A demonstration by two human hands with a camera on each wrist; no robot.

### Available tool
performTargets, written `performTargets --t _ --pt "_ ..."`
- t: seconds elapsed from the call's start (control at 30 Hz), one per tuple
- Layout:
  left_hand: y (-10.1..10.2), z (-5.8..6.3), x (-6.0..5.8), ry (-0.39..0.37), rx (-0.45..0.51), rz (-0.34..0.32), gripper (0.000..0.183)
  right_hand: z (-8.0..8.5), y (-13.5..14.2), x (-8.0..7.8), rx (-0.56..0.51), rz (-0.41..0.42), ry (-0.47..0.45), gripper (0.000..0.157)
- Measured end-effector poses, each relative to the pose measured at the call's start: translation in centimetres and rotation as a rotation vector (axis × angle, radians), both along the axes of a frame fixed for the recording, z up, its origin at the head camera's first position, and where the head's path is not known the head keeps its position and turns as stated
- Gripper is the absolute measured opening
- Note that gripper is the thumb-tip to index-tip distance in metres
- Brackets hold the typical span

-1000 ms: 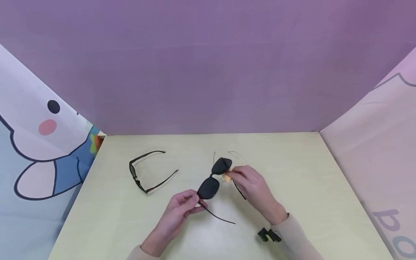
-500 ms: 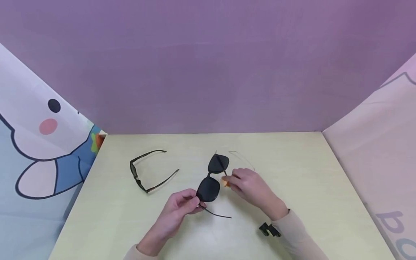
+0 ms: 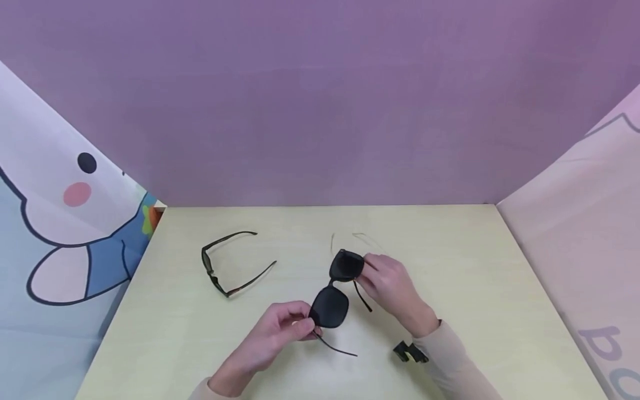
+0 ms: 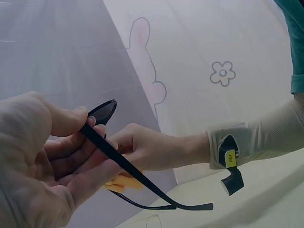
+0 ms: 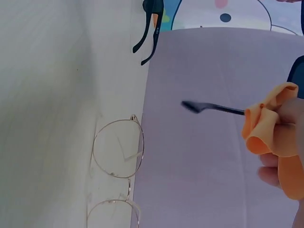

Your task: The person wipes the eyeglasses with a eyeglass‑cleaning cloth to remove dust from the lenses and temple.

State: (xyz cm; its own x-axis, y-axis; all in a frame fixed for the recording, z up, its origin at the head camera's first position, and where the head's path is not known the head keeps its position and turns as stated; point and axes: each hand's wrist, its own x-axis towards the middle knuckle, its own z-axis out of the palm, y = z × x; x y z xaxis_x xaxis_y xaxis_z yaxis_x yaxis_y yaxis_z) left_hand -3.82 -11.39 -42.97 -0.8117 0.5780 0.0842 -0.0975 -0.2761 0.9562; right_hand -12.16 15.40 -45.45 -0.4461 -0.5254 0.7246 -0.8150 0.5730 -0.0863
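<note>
My left hand pinches a pair of black sunglasses near one hinge, thumb on top. They are held above the table, one temple pointing back toward me. At the other lens, my right hand grips an orange cloth. The cloth is bunched round the far temple, whose tip sticks out of it in the right wrist view. From the head view the cloth is hidden behind the lens and fingers; in the left wrist view part of it shows below the right hand.
A second dark pair of glasses lies unfolded at the left of the pale table. Thin wire-rimmed glasses lie behind the hands. A black wrist mount sits on the right sleeve. A purple wall closes the back.
The sunglasses have shifted slightly right and toward me. My right hand has moved from beside the temple up against the far lens edge, and the orange cloth has gone out of the head view.
</note>
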Motion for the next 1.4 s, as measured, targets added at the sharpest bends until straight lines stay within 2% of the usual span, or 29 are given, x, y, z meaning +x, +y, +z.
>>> performTargets --t 0.07,0.2,0.3,0.37,0.4,0.43,0.5,0.57,0.63,0.73,0.77,0.83,0.93,1.07,1.17,1.3,1.4 --pt "0.0 0.1 0.1 0.024 0.009 0.003 0.029 -0.1 0.0 0.2 0.013 0.017 0.004 0.040" --pt "-0.2 0.3 0.2 0.090 0.031 0.018 0.024 -0.7 0.5 0.8 0.108 0.064 -0.069 0.007" --pt "-0.2 0.2 0.2 0.110 0.041 0.002 0.021 -1.2 0.7 1.2 0.164 0.062 -0.122 0.020" --pt "-0.2 0.0 0.2 0.111 0.026 -0.013 0.020 -1.1 0.8 1.2 0.155 0.049 -0.113 0.015" --pt "-0.2 -0.1 0.2 0.116 0.012 -0.020 0.019 -1.1 0.8 1.1 0.137 0.040 -0.093 0.005" --pt "-0.1 -0.2 0.2 0.123 -0.007 -0.029 0.017 -0.9 0.7 1.0 0.110 0.033 -0.070 0.008" --pt "0.0 -0.3 0.3 0.164 -0.054 -0.040 0.015 -0.6 0.7 0.7 0.047 0.023 -0.028 0.024" --pt "0.0 -0.3 0.3 0.215 -0.100 -0.042 0.011 -0.4 0.6 0.5 -0.002 0.018 0.006 0.031" --pt "0.0 -0.1 0.3 0.262 -0.135 -0.033 0.008 -0.6 0.6 0.6 -0.009 0.017 0.009 0.022" --pt "-0.1 0.1 0.2 0.309 -0.147 0.006 0.008 -1.3 0.8 0.9 0.062 0.018 -0.044 0.005" --pt "-0.1 0.2 0.1 0.317 -0.146 0.017 0.008 -1.5 0.8 1.0 0.093 0.019 -0.070 0.009" --pt "-0.2 0.2 0.1 0.320 -0.136 0.021 0.008 -2.0 1.0 1.2 0.151 0.018 -0.115 0.020" --pt "-0.2 0.0 0.2 0.293 -0.123 -0.010 0.006 -2.2 1.2 1.3 0.155 0.011 -0.128 0.021" --pt "0.4 -0.5 0.3 0.292 -0.107 -0.068 0.005 -1.7 1.2 1.0 0.028 -0.018 -0.045 0.010" --pt "0.9 -0.4 0.3 0.312 -0.094 -0.089 0.006 -1.3 1.0 0.9 -0.071 -0.042 0.021 0.016" --pt "1.2 0.1 0.2 0.321 -0.101 -0.055 0.004 -1.5 1.1 1.0 -0.075 -0.048 0.025 0.038" --pt "1.1 0.5 0.1 0.312 -0.127 -0.007 0.003 -2.0 1.4 1.2 -0.019 -0.046 -0.050 0.030"
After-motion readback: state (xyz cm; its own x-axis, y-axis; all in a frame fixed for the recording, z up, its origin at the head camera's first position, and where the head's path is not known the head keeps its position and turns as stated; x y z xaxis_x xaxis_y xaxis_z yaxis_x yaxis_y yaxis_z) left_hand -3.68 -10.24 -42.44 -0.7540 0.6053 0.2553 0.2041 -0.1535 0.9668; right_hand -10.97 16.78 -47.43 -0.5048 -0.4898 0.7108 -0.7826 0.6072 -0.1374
